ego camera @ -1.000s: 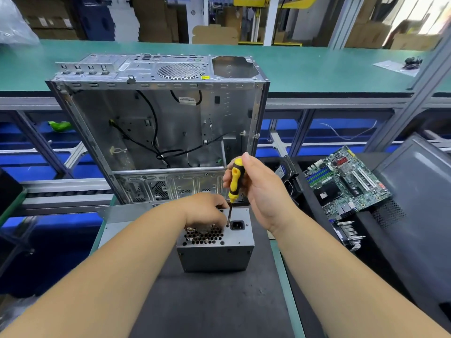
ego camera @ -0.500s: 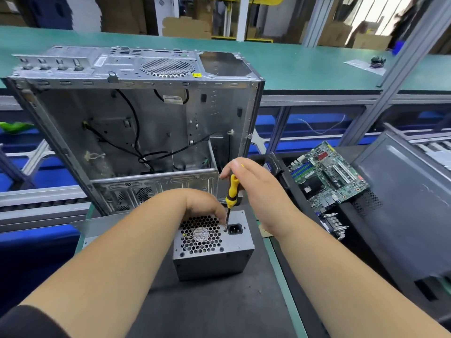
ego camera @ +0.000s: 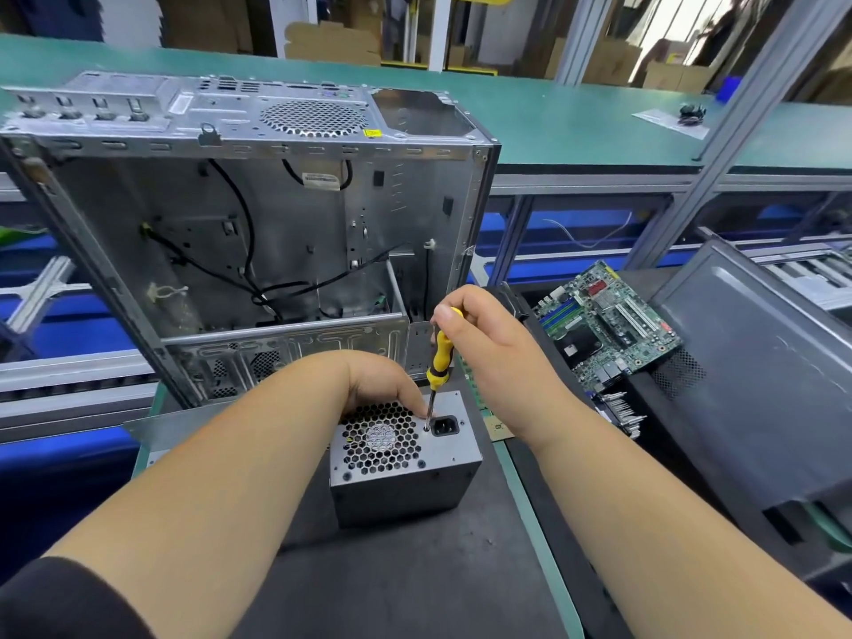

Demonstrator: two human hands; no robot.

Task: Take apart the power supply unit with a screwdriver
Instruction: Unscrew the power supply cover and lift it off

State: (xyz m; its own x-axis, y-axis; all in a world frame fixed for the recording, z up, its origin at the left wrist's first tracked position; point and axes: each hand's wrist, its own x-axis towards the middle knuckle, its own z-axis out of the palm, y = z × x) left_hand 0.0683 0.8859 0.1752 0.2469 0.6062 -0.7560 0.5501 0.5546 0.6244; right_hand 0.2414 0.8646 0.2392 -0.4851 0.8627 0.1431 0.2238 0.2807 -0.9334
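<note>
Screwdriver (ego camera: 439, 362) pinched in right hand (ego camera: 495, 362) grip, left hand (ego camera: 385, 385) grip around power supply unit (ego camera: 405, 468).

An open computer case (ego camera: 239, 232) stands behind; a motherboard (ego camera: 604, 329) lies to its right.

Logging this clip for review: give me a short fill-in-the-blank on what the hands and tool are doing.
1. The right hand grips a screwdriver with a ____ handle.
2. Its tip meets the power supply unit beside the ____ socket.
3. The left hand steadies the unit's ____ edge.

Missing: yellow; power; far
</note>
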